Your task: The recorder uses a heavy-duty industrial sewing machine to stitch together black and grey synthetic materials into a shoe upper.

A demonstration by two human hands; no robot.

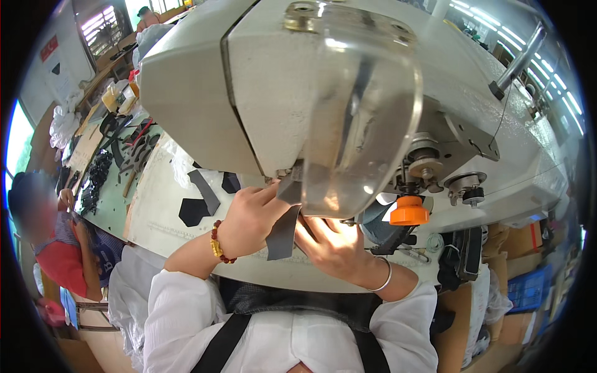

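A dark grey flat piece of material [283, 235], its kind unclear, hangs folded toward me at the needle end of a sewing machine [193, 87]. My left hand [249, 217], wearing a beaded bracelet, pinches this piece from the left, fingers closed near the needle area. On its other side, my right hand [329, 245] has its fingers bent and pressed along the piece's right edge. A clear plastic guard [367, 124] covers some of the right fingertips, and the needle itself is hidden. Several cut dark pieces [194, 212] lie on the table left of my left hand.
An orange knob [409, 211] and metal thread-tension parts [425, 165] sit right of the guard. At far left, a person in red [65, 261] works by a green table [106, 208] strewn with black strips. A blue crate [528, 287] and boxes stand at the right.
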